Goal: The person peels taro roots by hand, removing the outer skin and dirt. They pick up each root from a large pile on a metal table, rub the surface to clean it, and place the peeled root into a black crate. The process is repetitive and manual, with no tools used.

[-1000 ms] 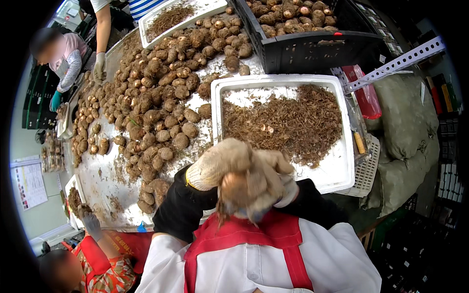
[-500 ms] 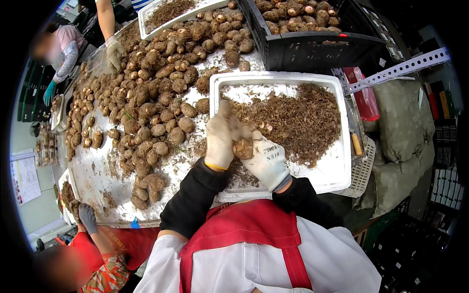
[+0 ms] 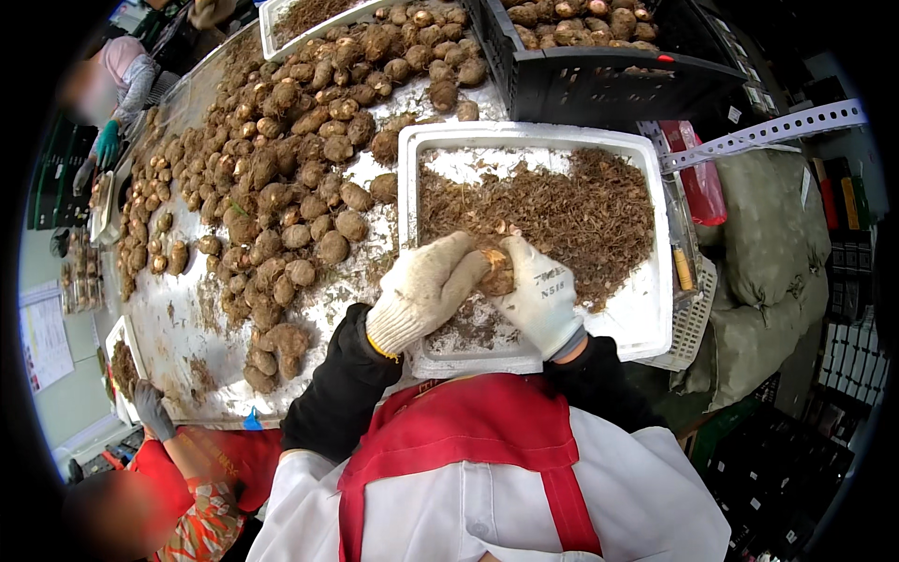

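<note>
My left hand (image 3: 426,292), in a cream knitted glove, presses its closed fingers against the left side of a brown taro corm (image 3: 497,273). On the other side my right hand (image 3: 543,298), in a white glove, grips that same corm. A paler patch of skin shows on the taro. Both hands are over the near part of a white foam box (image 3: 407,187), which holds a heap of brown fibrous scrapings (image 3: 581,220). Whether a small tool is hidden in the left glove, I cannot make out.
Many hairy taro corms (image 3: 272,169) cover the table to the left. A black crate (image 3: 609,84) of corms stands behind the box. At right are a perforated metal bar (image 3: 768,136) and green sacks (image 3: 768,225). A co-worker's gloved hand (image 3: 153,409) is at lower left.
My left hand has come down and turned from upright to slanting against the taro. The right hand has shifted slightly rightward. The co-worker's gloved hand at the far left of the pile has withdrawn.
</note>
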Demonstrator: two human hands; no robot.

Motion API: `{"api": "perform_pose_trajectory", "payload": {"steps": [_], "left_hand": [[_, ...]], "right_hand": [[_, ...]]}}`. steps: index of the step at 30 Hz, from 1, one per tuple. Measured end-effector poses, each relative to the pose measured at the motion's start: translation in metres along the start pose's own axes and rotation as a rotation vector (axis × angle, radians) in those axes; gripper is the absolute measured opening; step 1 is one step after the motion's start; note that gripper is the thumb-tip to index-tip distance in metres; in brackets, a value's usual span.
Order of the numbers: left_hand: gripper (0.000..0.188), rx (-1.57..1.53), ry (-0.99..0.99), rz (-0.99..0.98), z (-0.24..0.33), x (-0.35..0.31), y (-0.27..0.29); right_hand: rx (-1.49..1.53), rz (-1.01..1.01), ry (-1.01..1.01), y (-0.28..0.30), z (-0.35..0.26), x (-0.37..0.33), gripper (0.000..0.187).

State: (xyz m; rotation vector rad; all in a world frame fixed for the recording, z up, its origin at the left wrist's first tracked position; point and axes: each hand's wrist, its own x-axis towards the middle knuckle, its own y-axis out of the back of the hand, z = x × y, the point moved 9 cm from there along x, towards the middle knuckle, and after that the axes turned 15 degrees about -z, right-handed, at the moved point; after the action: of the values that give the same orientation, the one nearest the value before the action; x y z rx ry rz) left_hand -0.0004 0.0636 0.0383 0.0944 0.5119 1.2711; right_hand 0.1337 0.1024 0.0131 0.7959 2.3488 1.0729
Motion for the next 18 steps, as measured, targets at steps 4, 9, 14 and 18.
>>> {"api": "perform_pose_trajectory", "payload": {"steps": [4, 9, 14, 18], "left_hand": [[0.020, 0.044, 0.012, 0.115, -0.042, 0.012, 0.001], [0.046, -0.294, -0.216, 0.084, -0.033, 0.011, -0.007], [0.049, -0.559, -0.178, -0.173, -0.014, 0.007, -0.015], [0.026, 0.113, -0.084, 0.156, 0.008, -0.012, -0.006]], "right_hand": [[0.016, -0.036, 0.108, 0.010, -0.008, -0.008, 0.056], [-0.023, 0.012, 0.118, 0.016, -0.013, -0.016, 0.062], [-0.095, -0.098, 0.075, 0.008, -0.006, -0.007, 0.058], [-0.113, -0.116, 0.091, -0.003, -0.004, -0.002, 0.053]]}}
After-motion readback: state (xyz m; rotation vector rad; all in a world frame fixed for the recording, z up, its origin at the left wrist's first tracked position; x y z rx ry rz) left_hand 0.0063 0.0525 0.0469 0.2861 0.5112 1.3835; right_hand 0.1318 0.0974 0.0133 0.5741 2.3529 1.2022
